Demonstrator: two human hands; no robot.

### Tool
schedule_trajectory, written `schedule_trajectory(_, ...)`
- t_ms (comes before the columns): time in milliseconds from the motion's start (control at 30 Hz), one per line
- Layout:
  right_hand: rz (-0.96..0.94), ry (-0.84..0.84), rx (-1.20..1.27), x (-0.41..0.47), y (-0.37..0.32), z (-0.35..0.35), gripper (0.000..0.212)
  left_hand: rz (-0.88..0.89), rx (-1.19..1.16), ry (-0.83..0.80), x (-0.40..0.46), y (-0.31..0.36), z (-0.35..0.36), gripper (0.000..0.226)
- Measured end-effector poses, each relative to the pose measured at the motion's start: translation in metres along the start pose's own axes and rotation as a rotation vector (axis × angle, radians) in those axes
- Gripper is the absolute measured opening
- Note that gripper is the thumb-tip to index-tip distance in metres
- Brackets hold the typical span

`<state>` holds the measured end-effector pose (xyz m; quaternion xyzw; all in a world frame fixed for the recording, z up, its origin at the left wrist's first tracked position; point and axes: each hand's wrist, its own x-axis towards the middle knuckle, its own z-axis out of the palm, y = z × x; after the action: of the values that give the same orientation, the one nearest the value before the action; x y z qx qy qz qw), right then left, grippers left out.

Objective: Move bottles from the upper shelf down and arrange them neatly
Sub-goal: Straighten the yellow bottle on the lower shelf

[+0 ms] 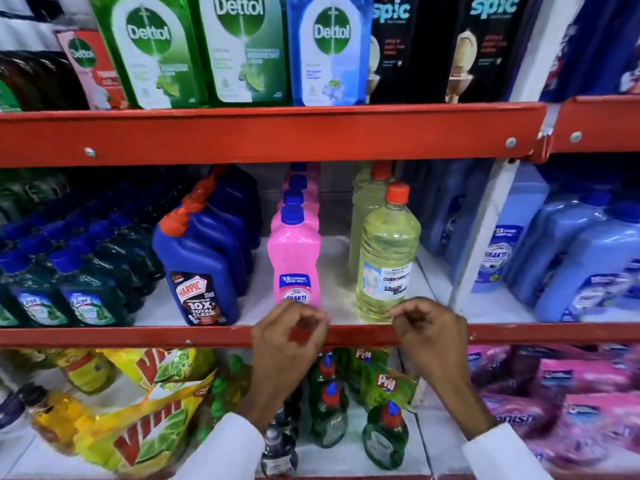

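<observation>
On the middle shelf (221, 336) a row of pink bottles (294, 258) with blue caps runs back from the front edge. To its right stands a clear yellow bottle (388, 258) with an orange cap, another behind it. My left hand (289, 336) hovers at the shelf's red front rail just below the front pink bottle, fingers loosely curled, holding nothing. My right hand (429, 329) is at the rail beside the yellow bottle's base, fingers curled, empty. The upper shelf holds green Dettol bottles (152, 53), a blue Dettol bottle (329, 53) and black Spic bottles (391, 46).
Blue Harpic bottles (204, 258) and dark green bottles (83, 271) fill the middle shelf's left. Light blue bottles (571, 258) stand right of a white upright (485, 230). Below are yellow Vim packs (145, 434), green Pril bottles (384, 434) and pink pouches (561, 403).
</observation>
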<state>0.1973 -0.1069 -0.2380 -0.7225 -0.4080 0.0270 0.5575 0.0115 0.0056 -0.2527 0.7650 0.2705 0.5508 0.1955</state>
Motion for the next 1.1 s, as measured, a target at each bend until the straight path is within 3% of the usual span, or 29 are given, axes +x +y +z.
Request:
schedule_trajectory(100,0.063,-0.022,-0.033,0.018,0.016,-0.012,0.03,-0.135,-0.099,-0.22,0.005,0.015,0.032,0.026)
schedule_trajectory(267,0.054,-0.387,-0.094,0.041,0.03,-0.017,0.059,-0.299,-0.018,-0.369,0.019,0.019,0.072,0.076)
schedule_trajectory(333,-0.03,-0.433,-0.18,0.047,0.036,-0.016,0.067,-0.349,-0.057,-0.43,0.024,0.018,0.079,0.085)
schedule_trajectory(733,-0.018,-0.452,0.052,0.047,0.047,-0.019,0.068,-0.431,-0.134,-0.425,0.025,0.012,0.084,0.084)
schedule_trajectory(1000,0.006,-0.43,0.096,0.045,0.048,-0.015,0.074,-0.437,-0.099,-0.437,0.027,0.013,0.082,0.074)
schedule_trajectory(1100,-0.007,-0.408,0.056,0.039,0.048,-0.02,0.076,-0.42,-0.107,-0.437,0.026,0.021,0.073,0.081)
